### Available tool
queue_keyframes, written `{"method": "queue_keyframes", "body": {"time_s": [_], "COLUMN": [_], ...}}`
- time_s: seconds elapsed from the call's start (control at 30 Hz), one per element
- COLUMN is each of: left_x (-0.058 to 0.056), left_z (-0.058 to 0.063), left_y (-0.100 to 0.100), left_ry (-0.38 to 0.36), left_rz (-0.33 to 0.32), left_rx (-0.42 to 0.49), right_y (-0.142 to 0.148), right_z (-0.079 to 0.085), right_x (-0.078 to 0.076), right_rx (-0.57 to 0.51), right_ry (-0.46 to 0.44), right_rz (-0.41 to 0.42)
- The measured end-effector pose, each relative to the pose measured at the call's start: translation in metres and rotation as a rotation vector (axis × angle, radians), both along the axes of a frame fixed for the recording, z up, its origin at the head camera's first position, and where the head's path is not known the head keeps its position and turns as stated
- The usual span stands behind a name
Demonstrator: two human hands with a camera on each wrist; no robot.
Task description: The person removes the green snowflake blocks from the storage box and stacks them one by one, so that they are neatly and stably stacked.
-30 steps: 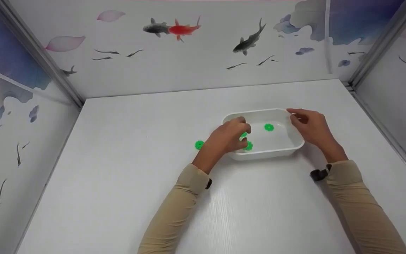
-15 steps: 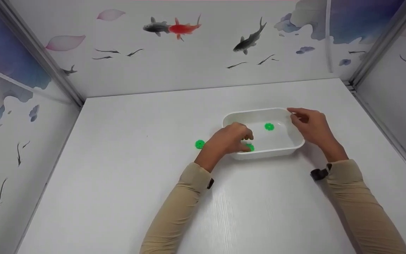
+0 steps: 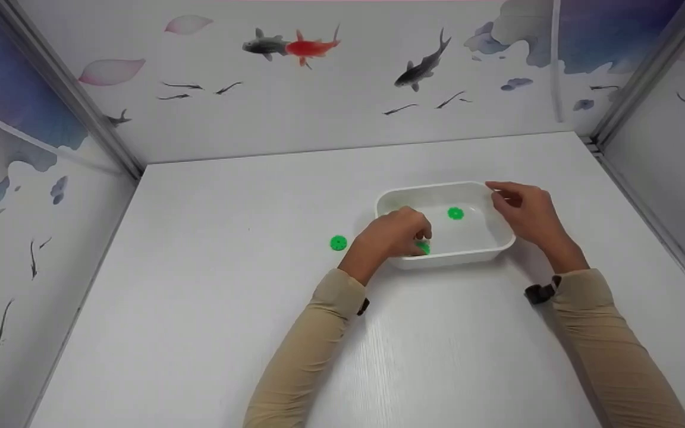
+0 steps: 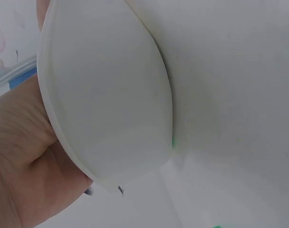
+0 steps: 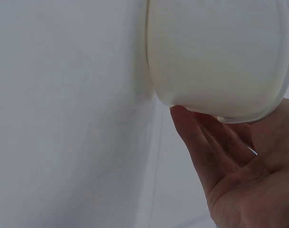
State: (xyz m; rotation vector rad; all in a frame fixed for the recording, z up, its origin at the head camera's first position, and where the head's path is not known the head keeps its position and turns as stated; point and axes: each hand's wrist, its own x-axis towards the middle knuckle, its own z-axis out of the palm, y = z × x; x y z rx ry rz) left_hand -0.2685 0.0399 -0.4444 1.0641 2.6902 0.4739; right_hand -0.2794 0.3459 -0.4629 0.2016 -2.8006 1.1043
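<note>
In the head view a white plastic box (image 3: 455,257) with rounded corners sits right of the table's middle. My left hand (image 3: 389,233) reaches over its left end, thumb and curled fingers down inside, pinching a green flower-shaped disc (image 3: 424,247). Most of that disc is hidden by the fingers. My right hand (image 3: 528,213) holds the box's right end by the rim, and in the right wrist view its fingers (image 5: 194,137) lie along the outer wall. Another green disc (image 3: 455,213) lies flat on the box floor, near the back wall.
One more green disc (image 3: 338,242) lies on the white table (image 3: 211,285), left of the box and close to my left wrist. Panels printed with fish (image 3: 313,49) stand behind the table and at both sides. A black device (image 3: 539,293) is on the right cuff.
My left hand has moved slightly right and down into the box, its thumb and fingers closing on a green disc. The right hand and box have stayed nearly still.
</note>
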Motion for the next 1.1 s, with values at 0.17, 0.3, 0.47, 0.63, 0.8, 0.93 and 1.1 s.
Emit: {"method": "queue_keyframes", "body": {"time_s": [0.17,0.3,0.47,0.63,0.8,0.93,1.1], "left_x": [-0.002,-0.004,-0.005,-0.004,-0.003,-0.001,-0.002], "left_z": [-0.003,-0.003,-0.002,0.000,-0.001,-0.001,-0.001], "left_y": [0.004,0.006,0.007,0.010,0.013,0.013,0.014], "left_ry": [0.009,0.009,-0.016,0.005,0.046,0.077,0.099], "left_rz": [-0.013,-0.018,-0.006,-0.011,0.003,0.012,0.017], "left_rx": [0.007,-0.005,-0.025,-0.059,-0.122,-0.150,-0.154], "right_y": [0.001,0.000,0.000,0.001,0.001,0.001,0.001], "right_z": [0.000,0.000,0.000,-0.001,-0.001,-0.001,0.000], "right_x": [0.001,0.001,0.001,0.001,0.001,0.002,0.000], "right_rx": [0.006,0.006,0.011,0.014,0.018,0.016,0.016], "right_ry": [-0.003,-0.001,-0.005,0.004,0.016,0.011,0.015], "right_rz": [0.000,-0.004,-0.004,-0.007,-0.005,-0.005,0.000]}}
